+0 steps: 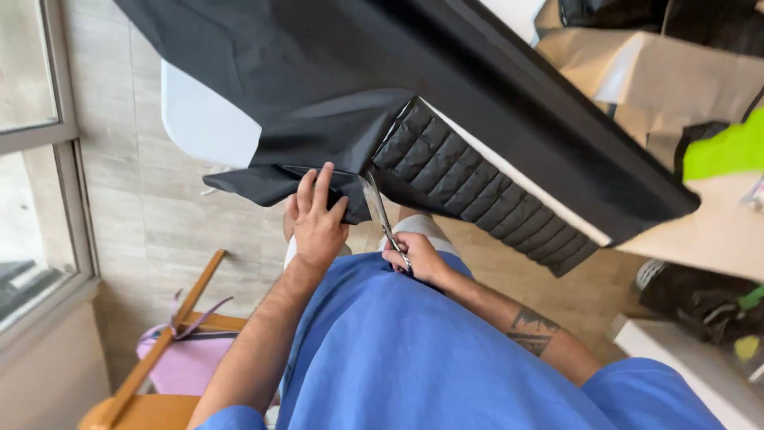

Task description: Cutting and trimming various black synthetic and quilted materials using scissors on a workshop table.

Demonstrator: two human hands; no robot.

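L hand (pixel 317 219) grips the hanging edge of the black fabric (pixel 318 87), fingers (pixel 312 187) spread flat over the fold, thumb tucked under it. R hand (pixel 415 256) is clenched thru the handles of the scissors (pixel 380 215); blades point up, tips touching the fabric edge just R of the L fingers. Fabric drapes off the tabletop (pixel 720 231) edge above both hands. Quilted black panel (pixel 469 179) hangs just R of the blades. Below the wrists: blue shirt (pixel 414 350). Wooden chair (pixel 159 366) w/ pink cloth sits well L of the L fingers.
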